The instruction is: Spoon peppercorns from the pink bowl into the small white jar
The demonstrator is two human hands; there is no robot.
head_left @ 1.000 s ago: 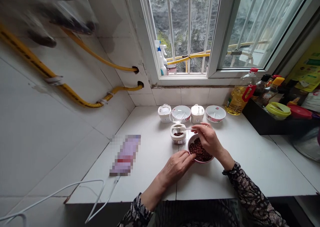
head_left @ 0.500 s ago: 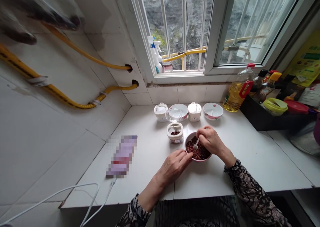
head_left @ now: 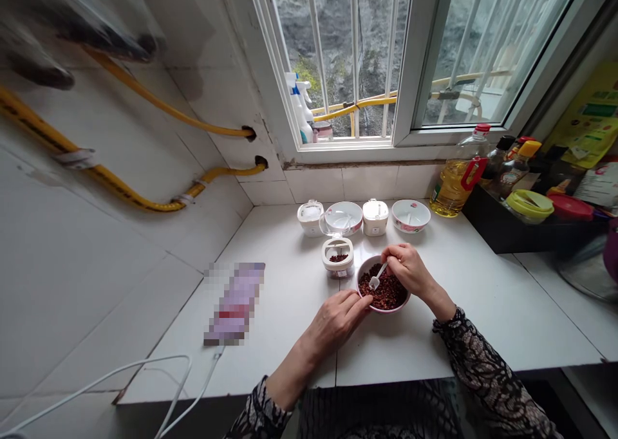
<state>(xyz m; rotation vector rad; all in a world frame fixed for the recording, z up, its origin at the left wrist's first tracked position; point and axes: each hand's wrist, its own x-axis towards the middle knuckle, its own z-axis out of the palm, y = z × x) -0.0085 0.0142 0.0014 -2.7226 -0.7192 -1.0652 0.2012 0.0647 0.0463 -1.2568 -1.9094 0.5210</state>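
Note:
My right hand (head_left: 409,273) is closed on the handle of a small white spoon (head_left: 377,278). The spoon's scoop tilts down over dark red dried peppercorns (head_left: 389,293) in a bowl (head_left: 385,311) with a pinkish rim. At the bowl's near left side, my left hand (head_left: 337,315) grips the rim, its fingertips on the edge and the thumb hidden. Just behind the left hand stands a seasoning jar (head_left: 337,270) with its clear lid raised and some of the same red-brown pieces inside.
Along the back stand two lidded white jars (head_left: 375,217) and two flowered bowls (head_left: 411,216). An oil bottle (head_left: 454,185) and a black rack (head_left: 502,223) of condiments are at right. A blurred-out purple object (head_left: 236,304) with a white cable (head_left: 205,378) lies at left.
The spoon has shifted slightly left and its scoop now shows more fully above the peppercorns. My right hand has moved a little with it; my left hand stays at the rim.

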